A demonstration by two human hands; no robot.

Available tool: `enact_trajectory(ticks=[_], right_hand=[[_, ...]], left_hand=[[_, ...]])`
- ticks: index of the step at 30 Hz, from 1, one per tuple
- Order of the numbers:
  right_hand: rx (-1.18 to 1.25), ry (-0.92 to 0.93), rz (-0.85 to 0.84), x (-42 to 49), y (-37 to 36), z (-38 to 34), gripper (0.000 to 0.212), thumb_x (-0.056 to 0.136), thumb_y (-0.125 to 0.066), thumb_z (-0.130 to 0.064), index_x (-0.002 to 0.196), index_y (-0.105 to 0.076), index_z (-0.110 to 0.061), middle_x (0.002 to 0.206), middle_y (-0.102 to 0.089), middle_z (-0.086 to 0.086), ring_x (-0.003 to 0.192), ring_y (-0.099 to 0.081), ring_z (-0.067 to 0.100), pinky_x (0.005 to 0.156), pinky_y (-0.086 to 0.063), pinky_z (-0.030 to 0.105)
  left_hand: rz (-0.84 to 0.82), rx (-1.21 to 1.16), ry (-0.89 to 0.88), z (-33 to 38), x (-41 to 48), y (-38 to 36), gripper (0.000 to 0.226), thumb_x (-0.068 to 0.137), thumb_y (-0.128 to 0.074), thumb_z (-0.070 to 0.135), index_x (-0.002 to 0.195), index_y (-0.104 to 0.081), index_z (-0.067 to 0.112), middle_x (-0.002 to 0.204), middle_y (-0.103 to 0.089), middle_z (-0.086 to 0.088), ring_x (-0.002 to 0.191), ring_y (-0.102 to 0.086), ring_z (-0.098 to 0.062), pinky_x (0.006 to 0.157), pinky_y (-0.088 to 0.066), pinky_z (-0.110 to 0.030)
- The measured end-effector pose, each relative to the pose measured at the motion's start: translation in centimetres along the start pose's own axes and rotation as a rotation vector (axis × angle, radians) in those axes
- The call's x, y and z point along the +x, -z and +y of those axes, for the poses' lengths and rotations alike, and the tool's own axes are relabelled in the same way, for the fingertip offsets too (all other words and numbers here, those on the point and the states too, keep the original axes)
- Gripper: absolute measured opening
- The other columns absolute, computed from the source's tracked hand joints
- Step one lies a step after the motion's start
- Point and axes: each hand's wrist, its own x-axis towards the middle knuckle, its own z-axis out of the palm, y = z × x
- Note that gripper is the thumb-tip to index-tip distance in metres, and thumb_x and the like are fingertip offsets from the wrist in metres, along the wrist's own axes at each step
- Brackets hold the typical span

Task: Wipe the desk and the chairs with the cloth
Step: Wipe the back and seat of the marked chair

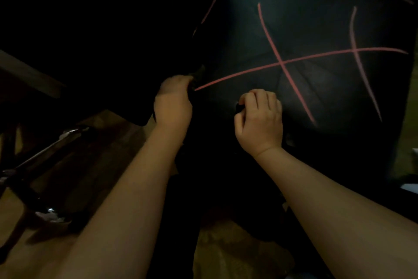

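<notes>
Head cam: left hand [173, 100] grips black pink-lined chair seat [316, 30], right hand [260, 118] clutches dark wad [238, 106], probably cloth; chair mid-wipe, I'd guess.

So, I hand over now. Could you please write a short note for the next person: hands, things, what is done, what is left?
The left hand grips the near-left edge of the dark padded seat, which has pink lines.
The right hand rests on the seat, fingers curled round a small dark thing. It is too dark to say if this is the cloth.
A metal tube lies at lower left.
Done: cannot tell, no wiped area shows.
Left: treat all the wiping as not yet done.
</notes>
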Motion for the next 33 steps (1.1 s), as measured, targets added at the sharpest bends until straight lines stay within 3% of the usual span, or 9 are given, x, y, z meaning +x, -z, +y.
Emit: enact_trajectory(ticks=[4,9,13,16,18,20,24,27,33], right_hand=[[-0.018,-0.027,0.0,0.4,-0.7,-0.9,0.026,0.07,-0.05,-0.02,0.092,-0.059,-0.01,0.099,-0.058,0.012,0.095,-0.04,0.025,0.084,-0.031,0.035],[-0.049,-0.076,-0.025,0.4,-1.0,-1.9,0.028,0.07,-0.05,-0.022,0.094,-0.059,-0.011,0.101,-0.058,0.012,0.097,-0.039,0.025,0.085,-0.03,0.035],[-0.022,-0.116,-0.069,0.5,0.1,-2.3,0.025,0.072,-0.047,-0.022,0.092,-0.059,-0.013,0.098,-0.057,0.01,0.095,-0.045,0.027,0.083,-0.031,0.034],[0.23,-0.209,-0.126,1.0,1.8,-1.9,0.015,0.078,-0.052,-0.01,0.086,-0.064,-0.015,0.094,-0.061,0.005,0.096,-0.053,0.024,0.08,-0.034,0.027],[0.472,-0.345,-0.159,2.2,3.9,-1.2,0.022,0.082,-0.051,-0.002,0.081,-0.064,-0.02,0.091,-0.066,0.002,0.093,-0.058,0.02,0.077,-0.035,0.02],[0.531,-0.344,-0.151,2.6,6.9,0.2,0.026,0.081,-0.049,-0.002,0.081,-0.064,-0.022,0.089,-0.067,0.002,0.086,-0.06,0.015,0.075,-0.038,0.019],[0.316,-0.253,-0.209,0.2,13.2,5.1,0.022,0.079,-0.053,-0.002,0.082,-0.07,-0.016,0.089,-0.067,0.006,0.084,-0.062,0.022,0.078,-0.046,0.031],[0.227,-0.488,-0.265,0.1,16.6,7.7,0.025,0.086,-0.053,-0.005,0.087,-0.071,-0.022,0.096,-0.071,0.009,0.091,-0.064,0.027,0.082,-0.047,0.031],[-0.002,-0.494,-0.534,0.6,17.3,8.7,0.033,0.093,-0.052,-0.014,0.123,-0.065,-0.016,0.126,-0.064,0.011,0.116,-0.058,0.031,0.095,-0.044,0.032]], left_hand=[[-0.017,-0.018,0.035,-0.5,2.6,-0.4,0.048,0.089,-0.047,-0.008,0.131,-0.058,0.011,0.13,-0.057,-0.013,0.121,-0.051,-0.029,0.1,-0.041,-0.034],[0.032,-0.029,-0.044,0.1,-1.9,-0.4,0.044,0.074,-0.054,-0.015,0.112,-0.068,0.003,0.109,-0.065,-0.018,0.107,-0.059,-0.033,0.095,-0.047,-0.038],[0.0,-0.045,-0.139,2.6,-6.8,0.6,0.035,0.07,-0.058,-0.009,0.1,-0.072,0.003,0.096,-0.069,-0.015,0.095,-0.064,-0.033,0.089,-0.051,-0.037],[-0.035,-0.062,-0.196,3.1,-9.2,0.9,0.033,0.074,-0.065,-0.002,0.105,-0.073,0.006,0.105,-0.07,-0.012,0.104,-0.063,-0.03,0.096,-0.048,-0.034],[-0.041,-0.084,-0.19,2.8,-9.5,1.0,0.036,0.075,-0.063,-0.003,0.109,-0.072,0.008,0.111,-0.069,-0.009,0.109,-0.061,-0.029,0.096,-0.046,-0.032],[-0.028,-0.104,-0.164,3.1,-9.5,1.0,0.041,0.074,-0.059,-0.007,0.109,-0.072,0.008,0.112,-0.069,-0.009,0.11,-0.06,-0.028,0.095,-0.046,-0.031],[0.015,-0.158,-0.011,5.1,-9.4,0.5,0.048,0.069,-0.055,-0.014,0.108,-0.072,0.007,0.108,-0.069,-0.011,0.104,-0.061,-0.03,0.091,-0.047,-0.033],[0.005,-0.152,0.021,6.3,-8.9,0.6,0.049,0.072,-0.052,-0.016,0.113,-0.069,0.004,0.112,-0.067,-0.014,0.109,-0.058,-0.033,0.093,-0.046,-0.037],[-0.032,-0.095,-0.003,6.6,-8.3,0.8,0.047,0.075,-0.052,-0.015,0.115,-0.068,0.003,0.115,-0.066,-0.015,0.111,-0.056,-0.035,0.094,-0.046,-0.041]])
